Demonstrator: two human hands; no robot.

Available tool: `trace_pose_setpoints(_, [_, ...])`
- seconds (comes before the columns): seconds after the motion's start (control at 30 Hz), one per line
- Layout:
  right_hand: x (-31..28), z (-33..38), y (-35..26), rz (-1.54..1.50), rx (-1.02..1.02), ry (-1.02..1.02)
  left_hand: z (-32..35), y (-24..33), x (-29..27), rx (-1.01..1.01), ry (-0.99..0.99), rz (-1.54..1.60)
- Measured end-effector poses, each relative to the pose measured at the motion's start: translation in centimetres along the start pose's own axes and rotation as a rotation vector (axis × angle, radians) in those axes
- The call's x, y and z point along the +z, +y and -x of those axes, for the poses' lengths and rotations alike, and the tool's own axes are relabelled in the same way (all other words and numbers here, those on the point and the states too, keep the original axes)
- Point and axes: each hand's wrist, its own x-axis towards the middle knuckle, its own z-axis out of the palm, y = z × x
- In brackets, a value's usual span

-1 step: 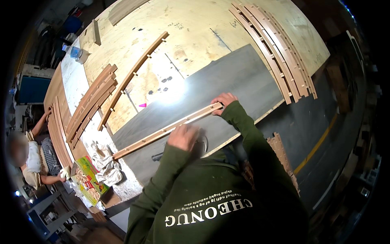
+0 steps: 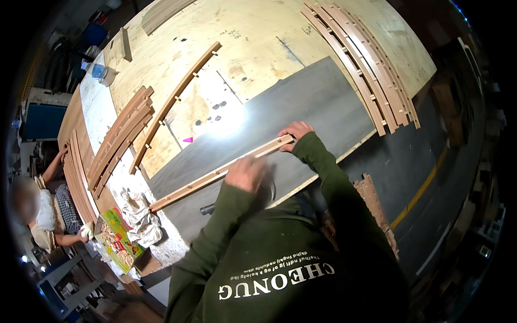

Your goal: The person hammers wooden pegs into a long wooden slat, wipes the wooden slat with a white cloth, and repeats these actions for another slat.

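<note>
A long, slightly curved wooden slat (image 2: 194,184) with small holes lies across a dark grey panel (image 2: 318,102) on the workbench. My left hand (image 2: 246,173) rests on top of the slat near its middle, fingers curled over it. My right hand (image 2: 295,132) grips the slat's right end, fingers on its far edge. Both sleeves are dark green. A dark tool handle (image 2: 207,209) pokes out from under my left forearm, and the rest of it is hidden.
A second slat with dowel pegs (image 2: 172,105) lies on the plywood top. Stacks of curved slats sit at the left (image 2: 121,137) and top right (image 2: 366,70). White rags (image 2: 140,218) and a colourful box (image 2: 116,237) are at the bench corner. Another person (image 2: 37,210) works at the far left.
</note>
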Motion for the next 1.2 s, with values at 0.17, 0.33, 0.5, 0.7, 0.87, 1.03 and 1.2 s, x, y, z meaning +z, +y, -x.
trace_pose_setpoints(0.17, [0.3, 0.1, 0.8, -0.009, -0.052, 0.086, -7.4, 0.0, 2.6, 0.003, -0.057, 0.018])
trace_pose_setpoints(0.33, [0.2, 0.3, 0.9, -0.028, -0.063, 0.091, -8.5, -0.3, 3.9, -0.082, -0.088, 0.004])
trace_pose_setpoints(0.5, [0.1, 0.6, 0.9, -0.031, -0.066, 0.094, -7.8, -1.2, 5.0, -0.120, -0.026, 0.104])
trace_pose_setpoints(0.7, [-0.1, 0.3, 0.6, -0.014, -0.044, 0.068, -8.5, -1.9, 5.5, 0.107, 0.027, -0.035])
trace_pose_setpoints(0.87, [1.0, 0.1, 1.5, 0.023, -0.076, 0.121, -9.3, -2.9, 6.0, 0.074, -0.054, -0.040])
trace_pose_setpoints(1.03, [0.3, 0.1, 0.7, -0.010, -0.092, 0.101, -8.0, -2.1, 4.7, -0.042, -0.098, -0.126])
trace_pose_setpoints(1.2, [0.4, 0.4, 0.5, 0.010, -0.077, 0.106, -6.9, -1.4, 3.8, -0.035, 0.031, -0.131])
